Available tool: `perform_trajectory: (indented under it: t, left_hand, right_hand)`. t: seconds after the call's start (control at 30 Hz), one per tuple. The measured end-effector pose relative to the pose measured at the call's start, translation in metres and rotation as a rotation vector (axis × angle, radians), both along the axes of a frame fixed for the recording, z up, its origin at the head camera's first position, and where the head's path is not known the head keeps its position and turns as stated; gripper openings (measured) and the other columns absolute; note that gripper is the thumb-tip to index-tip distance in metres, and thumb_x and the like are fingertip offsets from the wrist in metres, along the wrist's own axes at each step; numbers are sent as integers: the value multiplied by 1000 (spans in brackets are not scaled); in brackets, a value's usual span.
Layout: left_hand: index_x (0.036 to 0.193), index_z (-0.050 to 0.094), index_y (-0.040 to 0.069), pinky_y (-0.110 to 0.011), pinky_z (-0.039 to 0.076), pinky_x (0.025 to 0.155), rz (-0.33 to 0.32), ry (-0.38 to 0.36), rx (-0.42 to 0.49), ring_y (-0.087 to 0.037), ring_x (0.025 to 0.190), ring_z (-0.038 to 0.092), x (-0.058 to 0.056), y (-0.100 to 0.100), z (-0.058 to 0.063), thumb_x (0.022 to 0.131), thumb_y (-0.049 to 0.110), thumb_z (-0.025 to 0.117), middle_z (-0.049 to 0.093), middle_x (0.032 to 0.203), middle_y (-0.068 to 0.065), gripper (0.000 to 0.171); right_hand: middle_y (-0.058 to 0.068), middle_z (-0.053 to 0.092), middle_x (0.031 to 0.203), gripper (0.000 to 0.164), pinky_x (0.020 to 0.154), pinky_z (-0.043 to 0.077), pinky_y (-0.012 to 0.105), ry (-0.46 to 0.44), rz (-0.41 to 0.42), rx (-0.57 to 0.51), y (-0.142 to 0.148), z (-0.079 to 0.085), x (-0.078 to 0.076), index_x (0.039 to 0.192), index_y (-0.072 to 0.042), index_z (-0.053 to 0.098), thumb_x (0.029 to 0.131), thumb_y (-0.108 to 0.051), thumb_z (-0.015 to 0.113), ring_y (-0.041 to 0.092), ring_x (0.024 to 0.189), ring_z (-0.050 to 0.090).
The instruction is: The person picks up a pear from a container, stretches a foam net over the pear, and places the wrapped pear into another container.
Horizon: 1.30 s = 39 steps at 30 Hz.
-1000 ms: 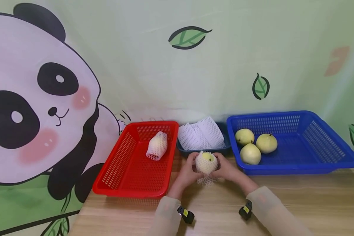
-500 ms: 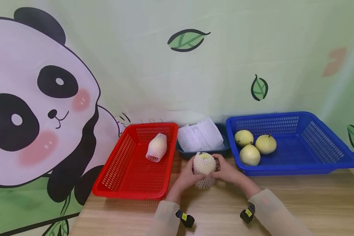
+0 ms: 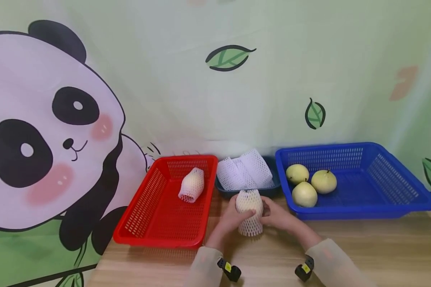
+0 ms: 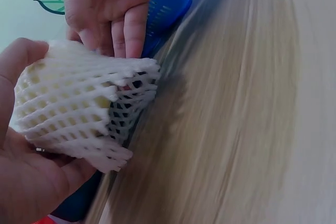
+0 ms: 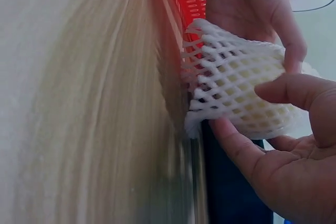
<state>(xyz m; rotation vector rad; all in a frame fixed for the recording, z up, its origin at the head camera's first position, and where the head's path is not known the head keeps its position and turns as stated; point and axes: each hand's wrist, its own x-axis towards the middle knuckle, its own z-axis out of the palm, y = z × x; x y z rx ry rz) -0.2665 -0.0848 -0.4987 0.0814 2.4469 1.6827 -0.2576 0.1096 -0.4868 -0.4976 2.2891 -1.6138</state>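
Note:
A pale yellow pear in a white foam net sleeve point(image 3: 250, 203) is between both hands, in front of the dark tray. My left hand point(image 3: 232, 218) grips its left side, with the thumb across the front. At the other side, my right hand point(image 3: 279, 216) holds it between thumb and fingers. The sleeve point(image 4: 71, 103) covers the pear, which shows yellow through the mesh in the left wrist view. Its loose end extends past the fruit toward the person. In the right wrist view, the right thumb point(image 5: 286, 90) lies against the mesh and a finger rests below.
Left stands a red basket point(image 3: 158, 223) with one sleeved pear point(image 3: 192, 184). A dark blue-green tray point(image 3: 274, 190) behind the hands bears white foam nets point(image 3: 244, 169). The blue basket point(image 3: 362, 187) at right has three bare pears point(image 3: 304, 194). A panda-print cloth point(image 3: 165, 99) hangs behind.
The foam sleeve now covers the pear's top, which showed bare before. The pear has turned, and the sleeve's loose end hangs longer toward the person. The head view has tilted up slightly.

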Motion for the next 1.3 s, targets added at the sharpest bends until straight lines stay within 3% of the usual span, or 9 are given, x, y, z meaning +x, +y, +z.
perform_trajectory:
  t: [0.17,0.37,0.5,0.67,0.8,0.93,1.03,1.2,1.3]
  left_hand:
    - [152,35,2,-63,42,115,62,-50,13,-40,130,51,7,5,1,85,26,79,49,150,-23,83]
    - [148,39,1,-59,47,112,88,-15,-21,-36,125,54,13,7,16,83,24,80,53,144,-22,80]
    - [146,40,0,-56,52,107,79,42,-78,-34,119,57,15,6,35,82,24,81,56,140,-22,79]
    - [147,40,0,-55,56,102,80,61,-146,-34,116,59,17,2,61,81,26,81,58,137,-22,82]
    - [148,40,0,-54,57,100,71,81,-170,-34,117,60,22,-8,85,83,27,80,58,137,-22,82]
    - [149,38,1,-53,59,96,58,86,-191,-32,114,60,29,-21,111,82,27,81,57,137,-21,83]
    - [149,38,2,-50,60,94,57,90,-229,-31,111,60,31,-31,131,80,27,82,58,135,-20,85]
    - [148,39,8,-45,62,90,81,88,-286,-29,110,62,28,-53,160,79,29,82,60,134,-16,84]
    - [148,38,11,-42,63,88,86,64,-295,-29,109,65,24,-71,174,82,30,81,59,135,-15,81]
  right_hand:
    - [44,39,150,74,110,47,59,10,-72,34,8,0,19,153,16,20,95,-6,61,56,136,48]
    - [44,44,146,63,105,52,58,76,-107,89,26,1,48,148,16,34,97,-8,61,55,126,57]
    - [40,51,140,48,102,53,58,145,-93,102,38,0,63,138,14,48,98,-8,62,53,121,60]
    - [34,61,130,35,96,55,59,244,-72,122,48,-5,76,127,12,58,97,-6,63,52,117,61]
    - [26,65,123,27,86,59,42,345,-63,149,49,-8,83,121,7,63,96,-5,64,38,111,64]
    - [22,67,121,23,78,55,25,428,-76,172,45,-6,87,117,1,67,95,-5,66,17,108,63]
    - [21,67,123,23,79,56,29,481,-80,187,39,-1,89,117,-2,68,95,-7,67,15,112,62]
    - [17,67,128,22,87,60,42,583,-65,213,20,14,93,117,-10,66,95,-9,68,32,117,63]
    - [13,68,126,25,91,59,45,694,-52,224,3,23,95,116,-12,65,92,-7,70,34,115,65]
